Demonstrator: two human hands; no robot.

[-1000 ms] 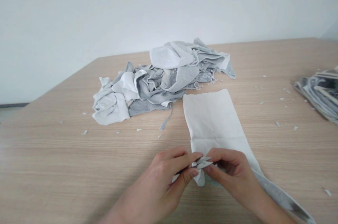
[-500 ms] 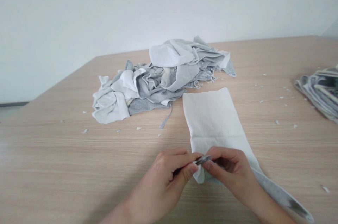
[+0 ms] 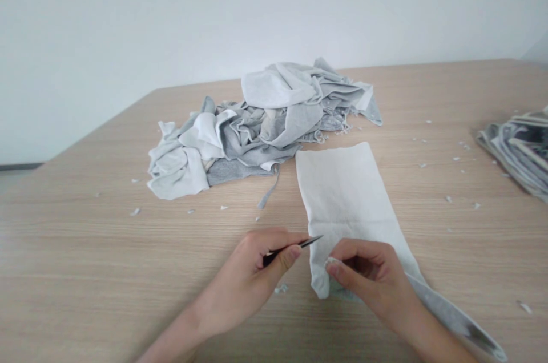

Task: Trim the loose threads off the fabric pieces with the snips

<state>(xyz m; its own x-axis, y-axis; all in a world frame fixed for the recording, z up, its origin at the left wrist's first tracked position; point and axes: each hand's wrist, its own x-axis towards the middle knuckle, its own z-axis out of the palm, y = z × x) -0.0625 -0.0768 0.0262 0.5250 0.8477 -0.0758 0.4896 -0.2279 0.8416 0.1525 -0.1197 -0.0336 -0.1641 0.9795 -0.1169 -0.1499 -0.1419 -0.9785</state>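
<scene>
My left hand (image 3: 261, 271) is closed around small thread snips (image 3: 311, 241), with the dark handle mostly inside the fist and the pointed metal tip showing. The tip sits just above the left edge of a long, pale fabric piece (image 3: 342, 186). Thumb and fingertips of my right hand (image 3: 368, 271) pinch the near edge of that fabric, where a small white tuft shows. From under my right hand, the grey side of the fabric runs toward the lower right beneath the forearm. A few white scraps (image 3: 281, 289) lie beside my left thumb.
A crumpled heap of grey and white fabric (image 3: 257, 129) lies farther back on the wooden table (image 3: 107, 271). At the right edge is a stack of folded grey fabric (image 3: 520, 149). Small white clippings are scattered over the tabletop, and a pale wall (image 3: 214, 9) stands behind.
My left hand has drawn the snips back to the left, away from the right fingertips. White scraps now show on the table by the left thumb. My right hand has barely moved.
</scene>
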